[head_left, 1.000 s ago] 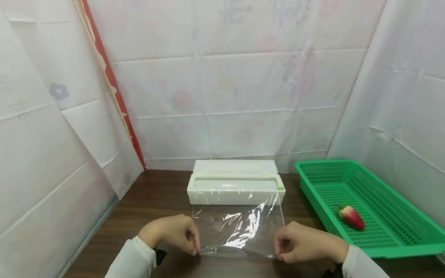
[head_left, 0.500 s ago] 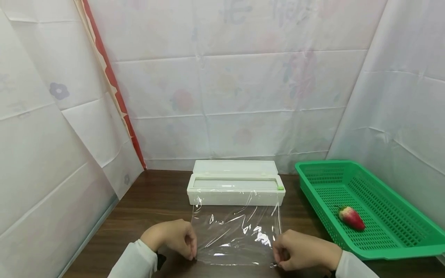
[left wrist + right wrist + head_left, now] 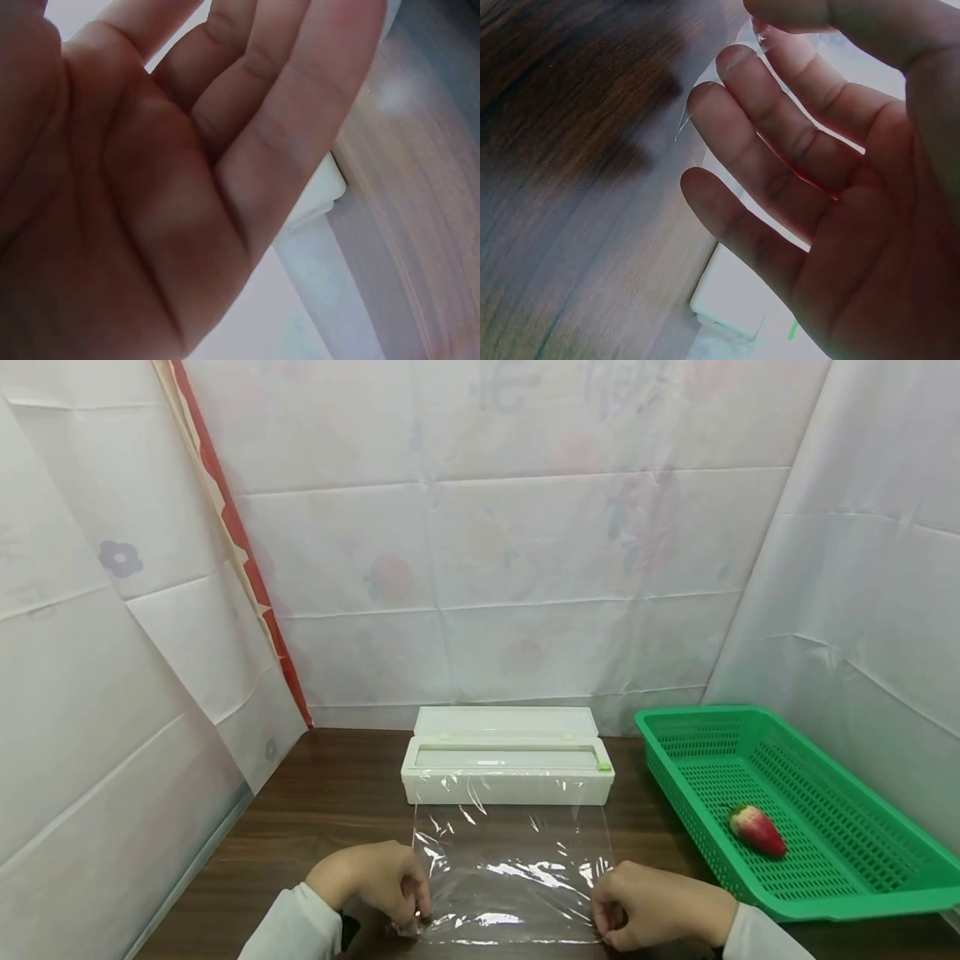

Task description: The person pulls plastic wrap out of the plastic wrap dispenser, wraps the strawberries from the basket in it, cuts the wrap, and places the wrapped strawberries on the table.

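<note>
Clear film (image 3: pixel 517 860) extended from the white box (image 3: pixel 507 742); the left hand (image 3: pixel 378 878) pinched the film's near left corner, the right hand (image 3: pixel 652 902) the near right.

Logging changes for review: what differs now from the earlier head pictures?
The left hand and right hand shifted slightly toward the head view's bottom, drawing along the clear plastic film; neither let go. The long white plastic box, green perforated plastic basket and red, pale-tipped fruit stayed put.

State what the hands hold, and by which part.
Clear film, pinched at its near corners: the left hand at one, the right hand at the other.
</note>
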Action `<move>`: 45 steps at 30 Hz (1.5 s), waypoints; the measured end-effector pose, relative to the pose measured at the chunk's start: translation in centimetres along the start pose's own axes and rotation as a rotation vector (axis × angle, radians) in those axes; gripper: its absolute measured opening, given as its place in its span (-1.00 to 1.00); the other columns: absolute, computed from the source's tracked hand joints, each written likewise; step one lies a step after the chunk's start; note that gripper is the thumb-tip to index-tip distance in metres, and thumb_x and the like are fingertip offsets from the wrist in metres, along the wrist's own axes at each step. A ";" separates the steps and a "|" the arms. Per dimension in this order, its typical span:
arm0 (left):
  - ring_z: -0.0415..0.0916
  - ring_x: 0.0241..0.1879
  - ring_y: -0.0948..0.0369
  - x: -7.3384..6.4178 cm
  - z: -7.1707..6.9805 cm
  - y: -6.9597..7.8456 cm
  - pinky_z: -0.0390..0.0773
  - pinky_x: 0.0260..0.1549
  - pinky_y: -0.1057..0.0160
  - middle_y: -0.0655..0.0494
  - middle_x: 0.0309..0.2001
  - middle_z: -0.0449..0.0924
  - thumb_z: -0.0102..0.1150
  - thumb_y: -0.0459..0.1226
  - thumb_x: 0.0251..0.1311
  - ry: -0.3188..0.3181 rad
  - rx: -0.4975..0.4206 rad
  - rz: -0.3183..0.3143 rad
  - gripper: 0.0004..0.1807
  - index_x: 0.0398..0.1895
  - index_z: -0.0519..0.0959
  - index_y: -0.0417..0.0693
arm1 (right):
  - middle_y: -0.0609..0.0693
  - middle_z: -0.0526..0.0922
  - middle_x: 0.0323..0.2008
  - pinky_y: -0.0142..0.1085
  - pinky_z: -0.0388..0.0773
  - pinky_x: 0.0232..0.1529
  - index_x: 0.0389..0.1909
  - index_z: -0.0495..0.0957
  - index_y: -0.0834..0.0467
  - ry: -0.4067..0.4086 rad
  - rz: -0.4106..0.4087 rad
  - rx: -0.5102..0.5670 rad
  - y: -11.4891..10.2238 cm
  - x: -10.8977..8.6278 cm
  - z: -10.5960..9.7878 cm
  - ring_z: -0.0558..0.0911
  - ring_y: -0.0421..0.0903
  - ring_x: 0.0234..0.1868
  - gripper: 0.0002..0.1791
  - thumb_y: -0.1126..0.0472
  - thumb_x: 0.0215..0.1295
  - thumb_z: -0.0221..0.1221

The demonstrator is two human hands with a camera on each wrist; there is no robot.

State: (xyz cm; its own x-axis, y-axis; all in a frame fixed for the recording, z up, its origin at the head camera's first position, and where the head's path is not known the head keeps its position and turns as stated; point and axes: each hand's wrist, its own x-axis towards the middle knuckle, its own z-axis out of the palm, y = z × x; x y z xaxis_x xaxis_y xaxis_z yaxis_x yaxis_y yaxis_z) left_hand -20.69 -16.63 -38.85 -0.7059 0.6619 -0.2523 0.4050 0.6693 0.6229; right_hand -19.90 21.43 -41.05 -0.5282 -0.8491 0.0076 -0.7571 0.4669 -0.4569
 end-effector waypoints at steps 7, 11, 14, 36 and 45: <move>0.53 -0.67 0.30 0.1 -0.1 -0.3 0.54 -0.59 0.39 0.32 -0.69 0.57 0.40 -0.32 -0.26 -0.005 -0.022 -0.001 -0.82 -0.51 0.64 0.10 | -0.36 0.47 -0.54 -0.60 0.40 -0.55 -0.53 0.52 -0.09 -0.003 0.009 -0.017 0.1 -0.2 0.0 0.41 -0.46 -0.51 -0.83 0.13 -0.08 0.36; 0.52 -0.67 0.33 0.0 -0.2 -0.4 0.52 -0.57 0.40 0.30 -0.68 0.59 0.38 -0.34 -0.27 0.007 -0.014 0.008 -0.79 -0.48 0.64 0.10 | -0.35 0.48 -0.53 -0.60 0.40 -0.53 -0.49 0.53 -0.08 0.009 -0.005 -0.011 0.0 -0.4 -0.3 0.42 -0.45 -0.50 -0.79 -0.08 0.02 0.32; 0.47 -0.64 0.40 0.0 -0.4 -0.5 0.49 -0.60 0.41 0.33 -0.66 0.57 0.34 -0.35 -0.26 0.028 0.012 0.031 -0.79 -0.47 0.64 0.11 | -0.37 0.47 -0.54 -0.62 0.38 -0.54 -0.48 0.53 -0.10 0.029 -0.023 -0.014 0.0 -0.3 -0.3 0.40 -0.48 -0.52 -0.76 -0.16 0.15 0.21; 0.42 -0.55 0.41 0.3 -1.2 -1.1 0.48 -0.54 0.36 0.34 -0.54 0.56 0.26 -0.13 0.07 0.142 0.022 0.153 -0.82 -0.26 0.58 0.09 | -0.31 0.56 -0.40 -0.51 0.49 -0.45 -0.34 0.54 -0.07 0.105 0.017 -0.044 0.6 -0.2 -0.5 0.46 -0.44 -0.41 -0.90 0.06 0.17 0.25; 0.44 -0.52 0.40 0.3 -1.2 -1.2 0.49 -0.52 0.35 0.24 -0.49 0.61 0.23 -0.11 0.12 0.133 0.011 0.147 -0.83 -0.24 0.58 0.09 | -0.28 0.54 -0.43 -0.59 0.46 -0.47 -0.39 0.53 -0.06 0.186 -0.054 -0.106 0.9 -0.2 -0.6 0.45 -0.45 -0.42 -0.75 0.35 -0.01 0.31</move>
State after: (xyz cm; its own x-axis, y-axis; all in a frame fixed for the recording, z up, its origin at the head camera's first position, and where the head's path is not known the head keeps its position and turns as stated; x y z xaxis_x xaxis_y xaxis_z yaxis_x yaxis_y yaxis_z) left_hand -22.08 -17.71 -38.77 -0.7091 0.7027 -0.0589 0.5148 0.5729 0.6378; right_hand -20.69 22.16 -40.96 -0.5397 -0.8182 0.1979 -0.8174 0.4531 -0.3558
